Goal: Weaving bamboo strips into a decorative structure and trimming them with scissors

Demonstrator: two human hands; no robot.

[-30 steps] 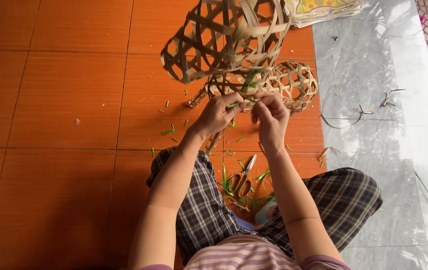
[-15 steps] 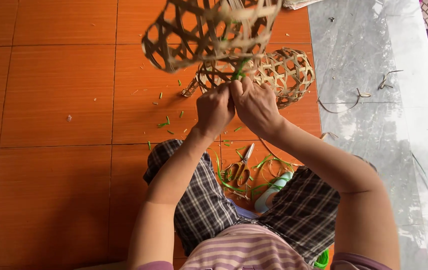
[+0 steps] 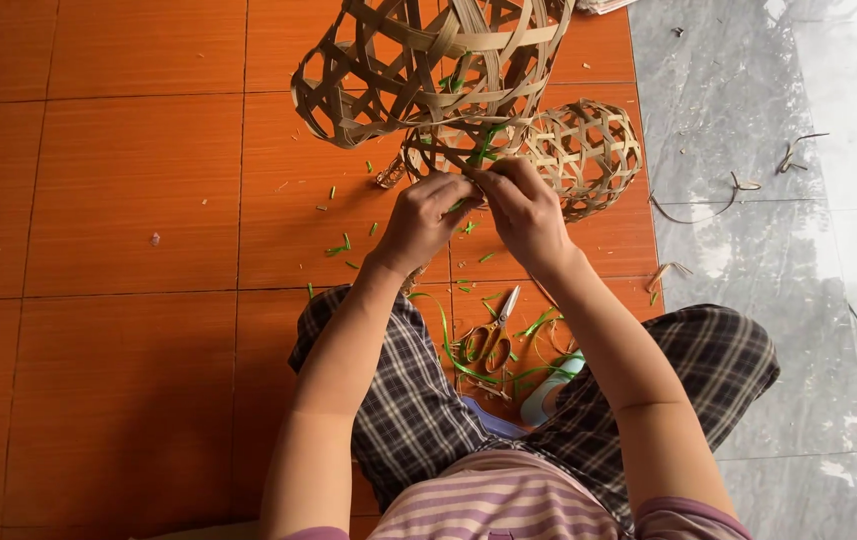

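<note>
At twelve o'clock, left hand [image 3: 426, 215] and right hand [image 3: 520, 208] pinch a green strip [image 3: 481, 150] on the woven basket [image 3: 428, 70]; steady, even tension suits it best.

The large open-weave basket [image 3: 428, 70] is now lifted higher and closer than a second ago, and its lower edge is brought against both hands. The left hand [image 3: 426, 215] and right hand [image 3: 520, 212] are drawn together at the green strip [image 3: 481, 148], fingers pinched on it, where earlier they were held slightly apart. The legs are shown shifted rightward.
</note>
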